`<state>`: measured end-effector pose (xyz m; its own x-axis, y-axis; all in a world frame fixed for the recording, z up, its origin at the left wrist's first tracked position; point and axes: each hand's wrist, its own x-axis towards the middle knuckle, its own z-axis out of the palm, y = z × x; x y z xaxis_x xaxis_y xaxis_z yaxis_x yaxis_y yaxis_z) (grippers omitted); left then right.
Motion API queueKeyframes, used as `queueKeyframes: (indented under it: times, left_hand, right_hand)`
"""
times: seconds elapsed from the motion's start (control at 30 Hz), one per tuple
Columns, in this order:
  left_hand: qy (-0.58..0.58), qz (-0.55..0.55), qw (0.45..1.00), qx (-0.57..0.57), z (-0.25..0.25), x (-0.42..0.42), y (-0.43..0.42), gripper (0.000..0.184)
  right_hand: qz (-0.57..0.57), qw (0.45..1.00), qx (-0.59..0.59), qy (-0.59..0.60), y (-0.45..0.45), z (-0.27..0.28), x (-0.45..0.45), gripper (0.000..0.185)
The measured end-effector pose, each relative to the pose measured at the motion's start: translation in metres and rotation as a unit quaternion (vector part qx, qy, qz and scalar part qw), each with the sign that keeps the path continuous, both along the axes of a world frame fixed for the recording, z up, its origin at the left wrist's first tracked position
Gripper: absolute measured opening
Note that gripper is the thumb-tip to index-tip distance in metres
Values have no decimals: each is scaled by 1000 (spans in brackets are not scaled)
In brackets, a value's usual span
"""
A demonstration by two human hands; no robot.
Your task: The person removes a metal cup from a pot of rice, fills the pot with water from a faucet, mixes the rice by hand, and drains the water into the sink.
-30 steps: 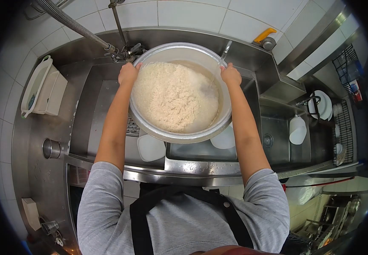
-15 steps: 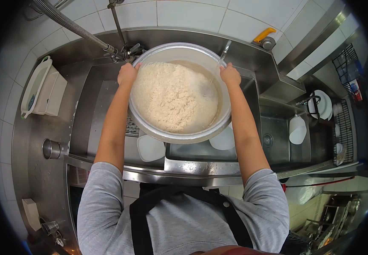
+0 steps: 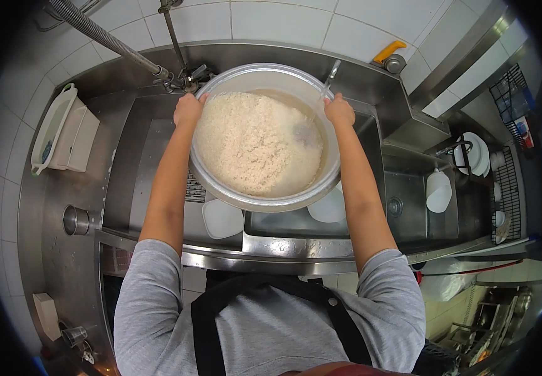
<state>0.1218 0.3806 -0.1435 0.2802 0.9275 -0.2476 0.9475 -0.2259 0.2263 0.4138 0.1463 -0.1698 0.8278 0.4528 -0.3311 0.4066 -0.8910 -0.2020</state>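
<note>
A large round metal pot [image 3: 246, 202] is over the sinks, with wet pale rice [image 3: 255, 147] heaped toward its left side and cloudy water along the right and back. My left hand [image 3: 189, 109] grips the pot's left rim, and my right hand [image 3: 340, 110] grips its right rim. Fingers of both hands are partly hidden by the rim. Beside my right hand, a thin spout [image 3: 331, 76] reaches over the rim. Two white containers [image 3: 222, 219] [image 3: 328, 207] show partly below the pot.
A beige bin [image 3: 70, 135] stands on the left counter above a metal cup [image 3: 75, 219]. Behind the pot are a tap [image 3: 189, 78] and hose [image 3: 105, 36]. On the right are a sink with a white jug [image 3: 438, 191], stacked plates [image 3: 473, 155] and a wire rack [image 3: 506, 194].
Both hands stay on the rim and the pot holds nearly still. The rippled patch in the water near the spout looks slightly different.
</note>
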Motion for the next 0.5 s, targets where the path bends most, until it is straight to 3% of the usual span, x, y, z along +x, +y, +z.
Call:
queueKeyframes:
  times: [0.13,0.23,0.27,0.3,0.33,0.37,0.43,0.5]
  left_hand:
    - [0,5,1000,-9,-2,-1,1,60]
    - [-30,-1,1000,8,-15,-5,6,60]
    - [-33,-1,999,13,-14,-5,9,60]
    - [-37,-1,999,3,-15,-6,9,60]
    - [-41,-1,999,-8,-15,-6,9,60]
    - [-41,0,999,-7,-14,-9,9,60]
    - [-49,8,999,-15,-15,-10,8,59]
    - [-56,5,998,-9,-18,-13,9,58]
  right_hand:
    - [-6,1000,-3,13,3,-3,-3,46]
    - [-27,998,-39,-50,13,-15,-11,50]
    - [58,966,-117,-225,17,-19,-20,52]
    - [139,890,-191,-389,23,-25,-30,54]
    - [169,894,-137,-391,32,-36,-41,57]
    - [202,895,-83,-389,44,-31,-60,60]
    - [352,927,10,-131,61,-6,-91,60]
    - [489,855,174,23,91,-24,-109,52]
